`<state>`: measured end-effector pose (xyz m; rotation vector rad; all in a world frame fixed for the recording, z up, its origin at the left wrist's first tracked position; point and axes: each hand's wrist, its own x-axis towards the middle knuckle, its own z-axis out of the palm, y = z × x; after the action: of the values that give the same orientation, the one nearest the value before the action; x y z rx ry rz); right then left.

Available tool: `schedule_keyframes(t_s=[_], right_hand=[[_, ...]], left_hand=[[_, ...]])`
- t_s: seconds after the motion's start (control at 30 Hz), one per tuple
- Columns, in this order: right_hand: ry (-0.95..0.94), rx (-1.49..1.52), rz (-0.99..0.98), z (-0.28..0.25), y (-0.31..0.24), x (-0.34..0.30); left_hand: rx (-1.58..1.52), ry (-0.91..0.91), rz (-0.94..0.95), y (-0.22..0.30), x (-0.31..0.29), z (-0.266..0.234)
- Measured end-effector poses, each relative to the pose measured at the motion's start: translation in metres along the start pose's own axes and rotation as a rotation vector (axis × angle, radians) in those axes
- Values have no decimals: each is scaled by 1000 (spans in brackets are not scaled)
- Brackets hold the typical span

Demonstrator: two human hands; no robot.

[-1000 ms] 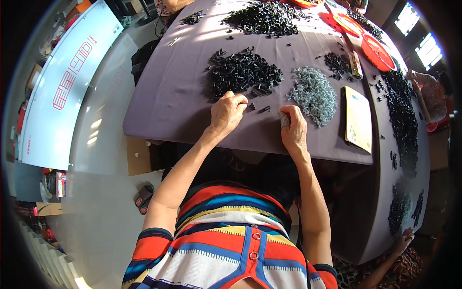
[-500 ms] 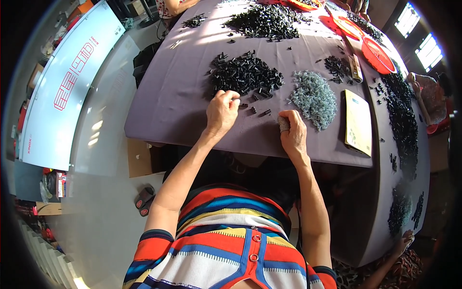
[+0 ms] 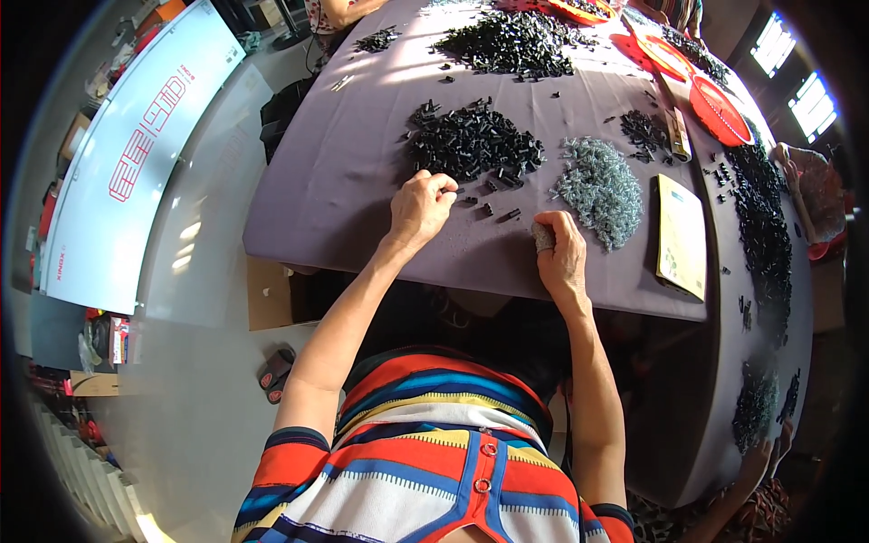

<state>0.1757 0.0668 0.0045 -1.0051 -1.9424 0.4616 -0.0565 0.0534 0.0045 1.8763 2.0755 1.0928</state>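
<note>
While the left hand (image 3: pixel 418 206) pinches its fingertips together at the near edge of the black pile (image 3: pixel 472 143), I can see it has crept forward from a moment ago, when it lay flatter on the purple desk (image 3: pixel 344 172) further back from the heap. Its grip is now drawn closed, thumb against forefingers, seemingly on one small black piece, though the piece itself is too tiny for me to make out. Over on the other side, the right hand (image 3: pixel 561 258) has barely moved: it sits curled at the desk's near edge, its grip closed around a small cluster of grey parts (image 3: pixel 541 235), just beside the grey pile (image 3: pixel 599 188). A few loose black pieces (image 3: pixel 496 213) lie scattered between the two hands. So the shift is all on the left, and I read it as a fresh pick from the black heap while the right keeps its grey bundle ready. A yellowish flat pad (image 3: pixel 681 237) lies off to the right, with orange trays (image 3: pixel 717 109) further back.
</note>
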Motion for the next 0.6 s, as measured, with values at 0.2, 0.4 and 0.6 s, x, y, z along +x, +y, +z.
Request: schedule_keyframes(t_s=[0.2, 0.4, 0.6], right_hand=[[8, 7, -5, 1, 0, -1], [10, 7, -8, 1, 0, -1], [2, 0, -6, 2, 0, -2]], left_hand=[[37, 3, 15, 0, 0, 4], [43, -4, 46, 2, -5, 5], [119, -4, 79, 4, -9, 6]])
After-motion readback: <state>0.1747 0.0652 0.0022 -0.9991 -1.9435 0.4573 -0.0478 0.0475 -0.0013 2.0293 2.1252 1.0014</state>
